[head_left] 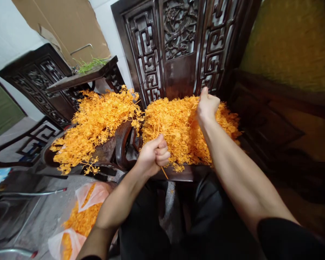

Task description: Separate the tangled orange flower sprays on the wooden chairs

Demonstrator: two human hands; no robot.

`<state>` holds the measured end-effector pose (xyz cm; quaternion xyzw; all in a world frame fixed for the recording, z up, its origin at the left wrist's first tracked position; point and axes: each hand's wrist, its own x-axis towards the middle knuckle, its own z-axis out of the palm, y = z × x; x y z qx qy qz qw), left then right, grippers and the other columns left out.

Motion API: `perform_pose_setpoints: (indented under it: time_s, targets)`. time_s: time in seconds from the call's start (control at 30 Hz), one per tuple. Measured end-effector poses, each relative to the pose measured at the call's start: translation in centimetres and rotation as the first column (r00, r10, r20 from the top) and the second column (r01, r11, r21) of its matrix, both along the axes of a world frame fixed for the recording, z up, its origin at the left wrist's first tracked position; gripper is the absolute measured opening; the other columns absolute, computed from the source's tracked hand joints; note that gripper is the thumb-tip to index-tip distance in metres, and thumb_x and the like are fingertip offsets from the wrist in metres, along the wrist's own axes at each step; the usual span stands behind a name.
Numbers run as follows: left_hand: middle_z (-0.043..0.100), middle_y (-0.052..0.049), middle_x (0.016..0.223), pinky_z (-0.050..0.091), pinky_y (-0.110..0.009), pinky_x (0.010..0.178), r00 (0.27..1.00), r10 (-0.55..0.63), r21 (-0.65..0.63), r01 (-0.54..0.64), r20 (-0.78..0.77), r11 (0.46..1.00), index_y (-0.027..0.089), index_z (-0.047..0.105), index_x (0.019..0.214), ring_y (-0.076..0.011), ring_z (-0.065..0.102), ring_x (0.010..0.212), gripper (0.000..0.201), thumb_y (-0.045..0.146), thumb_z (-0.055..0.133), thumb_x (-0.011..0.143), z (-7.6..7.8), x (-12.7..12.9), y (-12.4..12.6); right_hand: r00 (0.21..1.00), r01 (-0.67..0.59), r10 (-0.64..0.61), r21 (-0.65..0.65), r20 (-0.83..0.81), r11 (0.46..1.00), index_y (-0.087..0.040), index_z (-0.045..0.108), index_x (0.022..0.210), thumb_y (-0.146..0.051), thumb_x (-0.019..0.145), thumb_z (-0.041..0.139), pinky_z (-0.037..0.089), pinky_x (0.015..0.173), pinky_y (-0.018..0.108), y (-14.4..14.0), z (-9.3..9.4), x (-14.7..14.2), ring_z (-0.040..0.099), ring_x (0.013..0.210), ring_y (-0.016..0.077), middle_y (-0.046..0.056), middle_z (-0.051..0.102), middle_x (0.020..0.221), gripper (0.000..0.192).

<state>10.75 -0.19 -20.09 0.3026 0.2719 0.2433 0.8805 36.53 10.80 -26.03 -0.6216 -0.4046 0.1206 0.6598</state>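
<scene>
A thick pile of orange artificial flower sprigs (173, 115) covers the seat of a dark carved wooden chair (180, 77). At the pile's front edge my left hand (154, 155) is closed in a fist around an orange stem (165, 173), whose lower end pokes out below the fingers. My right hand (208, 106) is closed over the pile's right part, thumb pointing up. Whatever its fingers hold is hidden from me. Orange sprigs lie directly behind and beside both hands.
More orange sprigs (97, 122) are heaped to the left, beside a curved wooden armrest (121, 144). Plastic bags (94, 193) with orange pieces stand on the floor. Green stalks (92, 65) lie on a small wooden table (81, 77). Cardboard (70, 25) leans behind.
</scene>
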Motion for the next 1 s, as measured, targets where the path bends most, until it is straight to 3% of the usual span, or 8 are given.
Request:
perform_pose_setpoints:
  time_s: [0.1, 0.2, 0.37, 0.53, 0.67, 0.73, 0.83, 1.0]
  targets:
    - [0.012, 0.011, 0.052, 0.008, -0.016, 0.037, 0.999, -0.003, 0.012, 0.002, 0.054, 1.0, 0.02, 0.032, 0.064, -0.0049, 0.006, 0.04, 0.049, 0.041, 0.055, 0.101, -0.1, -0.5, 0.8, 0.997, 0.05, -0.05, 0.001, 0.063, 0.999, -0.025, 0.032, 0.055, -0.085, 0.086, 0.044, 0.024, 0.06, 0.033, -1.2, -0.3, -0.5, 0.029, 0.057, 0.0132, -0.003, 0.031, 0.054, 0.068]
    - [0.013, 0.011, 0.052, 0.008, -0.017, 0.038, 0.995, -0.005, 0.043, 0.001, 0.095, 0.999, 0.02, 0.031, 0.064, -0.005, 0.008, 0.041, 0.049, 0.042, 0.056, 0.101, -0.4, -0.4, 1.6, 0.987, -0.14, 0.14, -0.014, 0.075, 0.99, -0.023, 0.045, 0.057, -0.071, 0.082, 0.064, 0.032, 0.062, 0.031, -2.1, -0.2, -2.9, 0.04, 0.06, 0.0135, -0.003, 0.043, 0.057, 0.058]
    - [0.018, 0.011, 0.052, 0.01, -0.017, 0.038, 0.984, 0.161, 0.188, -0.174, 0.079, 0.967, 0.02, 0.036, 0.068, -0.0043, 0.013, 0.041, 0.05, 0.049, 0.066, 0.095, -1.2, -0.6, 2.9, 0.875, -0.41, 0.419, 0.087, -0.243, 0.908, -0.019, 0.072, 0.082, -0.057, 0.063, 0.086, 0.048, 0.071, 0.034, -3.0, 0.3, -4.5, 0.06, 0.075, 0.0175, 0.004, 0.071, 0.082, 0.045]
    - [0.028, 0.012, 0.055, 0.009, -0.018, 0.041, 0.932, 0.362, 0.414, -0.333, 0.009, 0.847, 0.02, 0.036, 0.073, -0.0025, 0.017, 0.043, 0.057, 0.059, 0.078, 0.081, -2.0, -0.5, 3.9, 0.733, -0.607, 0.614, 0.126, -0.292, 0.785, -0.022, 0.079, 0.089, -0.04, 0.056, 0.095, 0.056, 0.077, 0.037, -5.6, 1.7, -4.8, 0.067, 0.078, 0.0175, 0.005, 0.076, 0.093, 0.041]
    - [0.041, 0.009, 0.061, 0.022, -0.019, 0.047, 0.858, 0.502, 0.643, -0.325, -0.108, 0.693, 0.02, 0.041, 0.075, -0.0028, 0.031, 0.048, 0.057, 0.057, 0.084, 0.073, -2.5, 0.0, 4.2, 0.683, -0.697, 0.696, 0.087, -0.22, 0.712, -0.023, 0.08, 0.086, -0.036, 0.058, 0.096, 0.059, 0.082, 0.04, -7.5, 3.2, -6.1, 0.07, 0.082, 0.0196, 0.006, 0.077, 0.093, 0.035]
    - [0.047, 0.007, 0.065, 0.033, -0.02, 0.056, 0.851, 0.507, 0.743, -0.252, -0.135, 0.621, 0.019, 0.042, 0.076, -0.0052, 0.044, 0.056, 0.056, 0.053, 0.087, 0.071, -2.7, 0.3, 4.2, 0.681, -0.715, 0.715, 0.069, -0.161, 0.696, -0.024, 0.081, 0.085, -0.038, 0.062, 0.094, 0.059, 0.085, 0.042, -7.9, 3.6, -6.8, 0.071, 0.085, 0.021, 0.006, 0.078, 0.094, 0.031]
    - [0.053, 0.005, 0.068, 0.042, -0.023, 0.069, 0.877, 0.452, 0.805, -0.144, -0.167, 0.576, 0.02, 0.041, 0.076, -0.0122, 0.061, 0.069, 0.054, 0.045, 0.088, 0.071, -2.8, 0.6, 4.2, 0.669, -0.734, 0.734, 0.052, -0.12, 0.678, -0.024, 0.082, 0.084, -0.039, 0.066, 0.091, 0.059, 0.091, 0.044, -7.9, 3.6, -7.4, 0.072, 0.09, 0.0231, 0.006, 0.078, 0.096, 0.025]
    - [0.048, 0.006, 0.069, 0.043, -0.025, 0.069, 0.877, 0.463, 0.828, -0.162, -0.128, 0.536, 0.02, 0.04, 0.075, -0.0121, 0.061, 0.066, 0.045, 0.039, 0.08, 0.078, -3.0, 0.6, 4.3, 0.679, -0.697, 0.679, 0.044, -0.281, 0.715, -0.021, 0.082, 0.083, -0.037, 0.055, 0.096, 0.061, 0.083, 0.039, -7.8, 3.2, -7.8, 0.072, 0.082, 0.0197, 0.006, 0.078, 0.09, 0.035]
